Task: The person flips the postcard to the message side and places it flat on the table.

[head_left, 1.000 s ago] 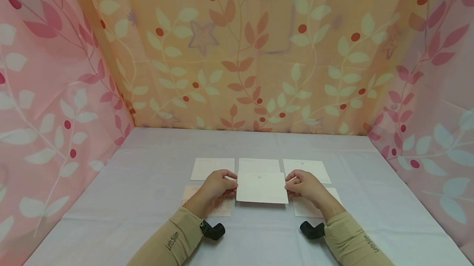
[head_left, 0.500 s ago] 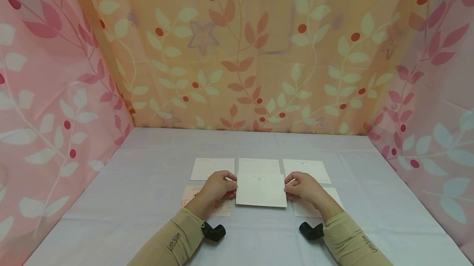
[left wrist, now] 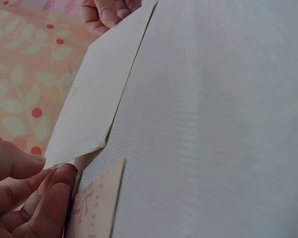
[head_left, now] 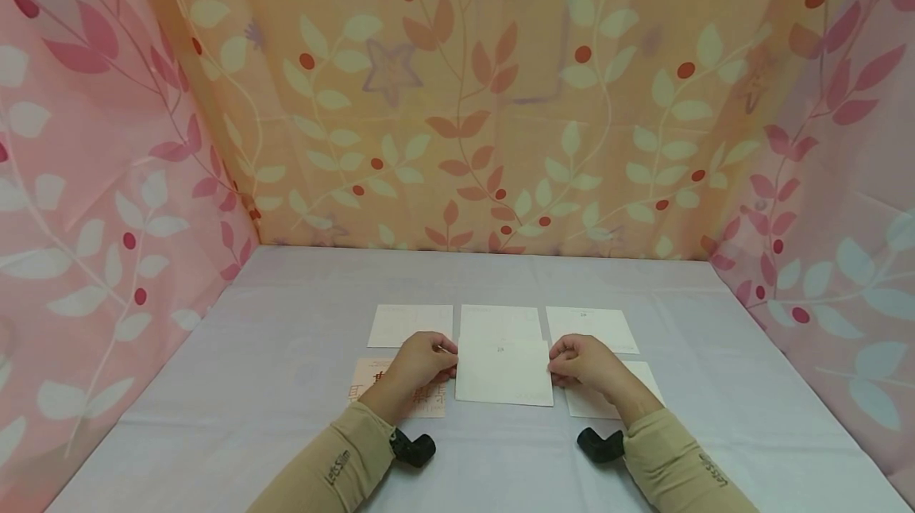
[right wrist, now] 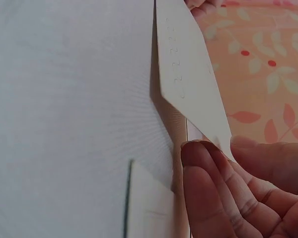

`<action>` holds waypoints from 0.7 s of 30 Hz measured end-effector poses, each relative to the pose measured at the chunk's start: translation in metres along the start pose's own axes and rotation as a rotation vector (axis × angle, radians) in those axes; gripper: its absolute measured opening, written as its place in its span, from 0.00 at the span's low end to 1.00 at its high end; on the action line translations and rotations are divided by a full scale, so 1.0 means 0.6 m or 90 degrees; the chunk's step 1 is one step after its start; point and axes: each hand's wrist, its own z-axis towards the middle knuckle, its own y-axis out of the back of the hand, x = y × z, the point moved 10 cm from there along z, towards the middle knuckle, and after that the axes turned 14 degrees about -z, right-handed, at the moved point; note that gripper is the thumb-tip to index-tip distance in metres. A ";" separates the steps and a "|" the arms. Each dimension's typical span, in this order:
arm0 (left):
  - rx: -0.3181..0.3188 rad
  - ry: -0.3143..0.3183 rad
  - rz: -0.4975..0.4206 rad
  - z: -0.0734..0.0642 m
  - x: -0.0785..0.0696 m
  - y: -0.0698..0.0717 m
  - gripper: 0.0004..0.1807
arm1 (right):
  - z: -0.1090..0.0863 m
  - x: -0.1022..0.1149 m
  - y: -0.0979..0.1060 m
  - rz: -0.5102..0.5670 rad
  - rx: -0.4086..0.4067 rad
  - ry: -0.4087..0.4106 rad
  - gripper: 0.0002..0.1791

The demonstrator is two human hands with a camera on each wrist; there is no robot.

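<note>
Both hands hold one white card (head_left: pixel 504 374) level between them, a small mark near its far edge. My left hand (head_left: pixel 423 362) pinches the card's left edge, thumb on top and fingers beneath, as the left wrist view shows. On the other side, my right hand (head_left: pixel 582 364) pinches the right edge the same way. In the right wrist view, a shadow gap lies under the card's near edge (right wrist: pixel 171 82). Below my left wrist lies an orange-printed card (head_left: pixel 429 402), partly hidden. A white card (head_left: pixel 593 402) lies partly covered by my right hand.
Behind the hands, a row of three white cards lies on the white tablecloth: left card (head_left: pixel 411 324), middle card (head_left: pixel 500 320), right card (head_left: pixel 592 329). Patterned orange and pink curtains (head_left: pixel 457 140) enclose the table's back and sides.
The held card has come slightly nearer to me and down toward the table, its near edge lower in view. Both hands moved with it, still gripping its sides.
</note>
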 end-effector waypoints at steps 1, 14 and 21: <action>0.000 0.001 0.002 -0.001 -0.001 0.000 0.05 | 0.000 0.000 -0.001 -0.001 0.002 0.002 0.07; 0.016 0.014 0.009 -0.003 -0.001 -0.002 0.08 | -0.002 -0.005 -0.008 0.004 0.034 -0.001 0.08; 0.023 0.028 0.001 -0.006 -0.001 -0.004 0.07 | -0.007 -0.005 -0.010 0.003 0.047 -0.014 0.08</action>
